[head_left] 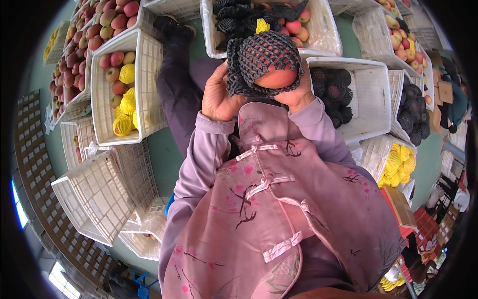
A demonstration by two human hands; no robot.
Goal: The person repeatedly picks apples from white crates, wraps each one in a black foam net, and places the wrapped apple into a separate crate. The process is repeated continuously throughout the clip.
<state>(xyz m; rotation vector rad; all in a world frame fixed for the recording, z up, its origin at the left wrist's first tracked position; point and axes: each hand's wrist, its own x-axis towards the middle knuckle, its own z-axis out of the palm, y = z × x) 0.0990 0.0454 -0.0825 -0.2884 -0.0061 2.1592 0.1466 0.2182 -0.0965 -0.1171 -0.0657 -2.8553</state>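
A red apple [278, 77] is held up over the crates, partly inside a black foam net [257, 56]. Part of the apple's lower side shows bare through the net's opening. My left hand [220, 95] grips the bunched net at the left. On the other side, my right hand [298, 91] supports the netted apple, its fingers mostly hidden behind it. Just beyond, a white crate [325, 41] holds loose apples [294, 28], folded black nets [229, 24] and a yellow foam net [262, 26]. To the right stands a white crate [369, 93] with black-netted apples [332, 89] at its left end.
At my left, a white crate [149, 89] contains bare apples [112, 74] and yellow-netted ones [127, 101]. An empty-looking crate [93, 198] leans below it. Yellow-netted apples [399, 162] fill a crate at right. A person's leg [173, 74] extends at upper left.
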